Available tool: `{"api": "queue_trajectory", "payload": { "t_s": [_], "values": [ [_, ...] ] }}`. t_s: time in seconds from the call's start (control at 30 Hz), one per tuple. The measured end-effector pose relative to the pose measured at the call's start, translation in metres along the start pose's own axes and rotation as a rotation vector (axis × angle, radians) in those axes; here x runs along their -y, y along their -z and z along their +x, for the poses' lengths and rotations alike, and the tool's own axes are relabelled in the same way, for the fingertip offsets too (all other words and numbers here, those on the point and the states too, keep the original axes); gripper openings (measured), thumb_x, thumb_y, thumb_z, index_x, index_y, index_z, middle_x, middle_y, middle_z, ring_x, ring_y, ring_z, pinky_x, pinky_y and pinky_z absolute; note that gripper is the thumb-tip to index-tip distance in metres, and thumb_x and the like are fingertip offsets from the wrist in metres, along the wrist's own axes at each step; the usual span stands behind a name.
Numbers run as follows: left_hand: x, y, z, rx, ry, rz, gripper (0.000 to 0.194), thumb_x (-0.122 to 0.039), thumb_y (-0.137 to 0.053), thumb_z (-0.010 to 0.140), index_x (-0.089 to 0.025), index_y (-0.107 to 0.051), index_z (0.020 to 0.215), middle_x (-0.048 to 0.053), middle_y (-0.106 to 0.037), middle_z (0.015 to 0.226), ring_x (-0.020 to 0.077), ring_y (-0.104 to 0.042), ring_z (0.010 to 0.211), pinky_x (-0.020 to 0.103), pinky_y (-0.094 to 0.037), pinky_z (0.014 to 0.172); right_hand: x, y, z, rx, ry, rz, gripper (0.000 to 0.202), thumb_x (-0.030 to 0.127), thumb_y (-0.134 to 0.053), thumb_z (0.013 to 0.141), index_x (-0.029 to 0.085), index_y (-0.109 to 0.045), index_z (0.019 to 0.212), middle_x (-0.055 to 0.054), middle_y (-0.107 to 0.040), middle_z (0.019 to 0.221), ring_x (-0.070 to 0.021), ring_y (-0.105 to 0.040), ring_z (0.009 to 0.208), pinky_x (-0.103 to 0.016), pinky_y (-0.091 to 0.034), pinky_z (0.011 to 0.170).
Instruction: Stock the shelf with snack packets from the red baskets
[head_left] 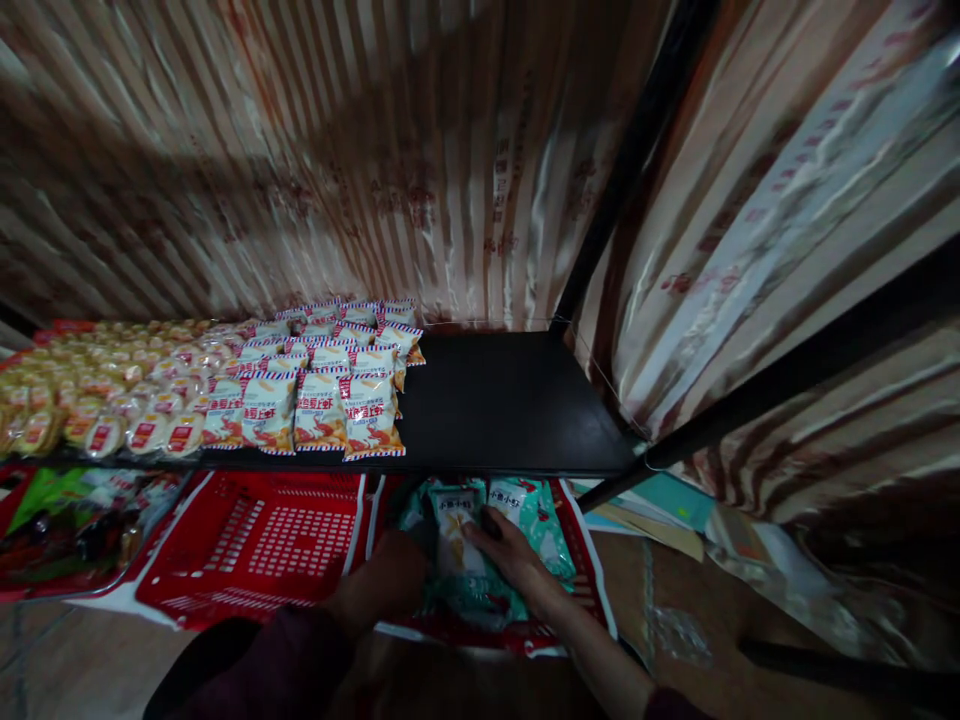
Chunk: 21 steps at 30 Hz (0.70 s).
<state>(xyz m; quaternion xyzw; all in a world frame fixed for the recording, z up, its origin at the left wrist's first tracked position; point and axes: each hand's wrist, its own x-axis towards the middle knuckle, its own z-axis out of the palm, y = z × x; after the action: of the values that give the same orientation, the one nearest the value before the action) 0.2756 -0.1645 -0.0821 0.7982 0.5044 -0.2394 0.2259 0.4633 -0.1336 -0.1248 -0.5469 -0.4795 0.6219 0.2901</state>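
Teal-and-white snack bags [536, 515] fill a red basket [596, 580] below the shelf edge. My right hand [521, 560] reaches in from the right, its fingers closed on the side of a pale-fronted snack bag [459, 535] in the middle. At that bag's left side is my left hand [401, 572]; its fingers are lost in shadow, so their grip does not show. The held bag stands roughly upright among the others, its printed front facing me.
White-and-orange snack bags [367, 410] stand in rows on the black shelf [495, 400], beside many small wrapped round snacks [105, 435]. Left of my basket are another red basket [300, 530] and one with mixed packets [75, 520]. A black post [630, 180] rises at the shelf's right corner.
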Motion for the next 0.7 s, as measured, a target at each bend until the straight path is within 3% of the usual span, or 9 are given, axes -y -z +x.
{"api": "queue_trajectory", "payload": {
  "t_s": [0.1, 0.2, 0.37, 0.47, 0.57, 0.7],
  "values": [
    [-0.005, 0.007, 0.005, -0.007, -0.007, -0.052, 0.029, -0.021, -0.051, 0.078, -0.007, -0.07, 0.095, 0.027, -0.068, 0.096, 0.0394, -0.066, 0.092, 0.052, -0.05, 0.078, 0.006, -0.002, 0.004, -0.023, 0.042, -0.018, 0.047, 0.055, -0.072, 0.061, 0.019, -0.062, 0.09, -0.001, -0.065, 0.08, -0.0204, -0.059, 0.082, -0.029, -0.048, 0.071],
    [0.004, 0.011, 0.006, 0.009, 0.022, -0.161, 0.026, -0.017, -0.054, 0.074, -0.009, -0.07, 0.093, 0.026, -0.069, 0.097, 0.0387, -0.066, 0.093, 0.047, -0.052, 0.076, 0.015, -0.006, 0.002, -0.002, 0.077, 0.068, 0.044, 0.051, -0.075, 0.059, 0.02, -0.06, 0.087, 0.0, -0.063, 0.078, -0.0178, -0.058, 0.079, -0.026, -0.046, 0.067],
    [0.023, 0.009, 0.006, -0.127, 0.058, -0.405, 0.044, -0.009, -0.044, 0.077, -0.012, -0.056, 0.119, 0.019, -0.065, 0.117, 0.0274, -0.063, 0.106, 0.036, -0.048, 0.088, 0.02, -0.013, -0.001, 0.035, 0.007, 0.293, 0.045, 0.047, -0.079, 0.056, 0.021, -0.055, 0.084, 0.004, -0.056, 0.069, -0.0126, -0.054, 0.067, -0.024, -0.043, 0.062],
    [0.017, -0.002, 0.013, -0.281, 0.064, -0.973, 0.044, -0.01, -0.049, 0.075, -0.013, -0.057, 0.118, 0.013, -0.064, 0.12, 0.0241, -0.06, 0.11, 0.032, -0.047, 0.092, 0.019, -0.013, 0.001, 0.018, -0.059, 0.358, 0.047, 0.044, -0.081, 0.053, 0.022, -0.054, 0.085, 0.005, -0.054, 0.067, -0.013, -0.054, 0.066, -0.024, -0.042, 0.062],
    [0.003, -0.014, 0.021, -0.368, 0.146, -1.602, 0.034, -0.024, -0.06, 0.074, -0.016, -0.062, 0.107, 0.01, -0.069, 0.11, 0.0247, -0.064, 0.102, 0.034, -0.05, 0.086, 0.02, -0.012, 0.002, 0.027, -0.053, 0.333, 0.048, 0.039, -0.083, 0.05, 0.022, -0.054, 0.084, 0.007, -0.051, 0.064, -0.0114, -0.051, 0.064, -0.023, -0.039, 0.061],
    [-0.01, -0.023, 0.025, -0.435, 0.19, -1.93, 0.05, -0.038, -0.074, 0.066, -0.016, -0.06, 0.108, 0.012, -0.069, 0.109, 0.0242, -0.066, 0.096, 0.035, -0.052, 0.083, 0.023, -0.012, -0.003, 0.104, -0.061, 0.347, 0.046, 0.039, -0.083, 0.053, 0.022, -0.055, 0.085, 0.006, -0.056, 0.072, -0.0111, -0.053, 0.068, -0.022, -0.039, 0.062]
  ]
}}
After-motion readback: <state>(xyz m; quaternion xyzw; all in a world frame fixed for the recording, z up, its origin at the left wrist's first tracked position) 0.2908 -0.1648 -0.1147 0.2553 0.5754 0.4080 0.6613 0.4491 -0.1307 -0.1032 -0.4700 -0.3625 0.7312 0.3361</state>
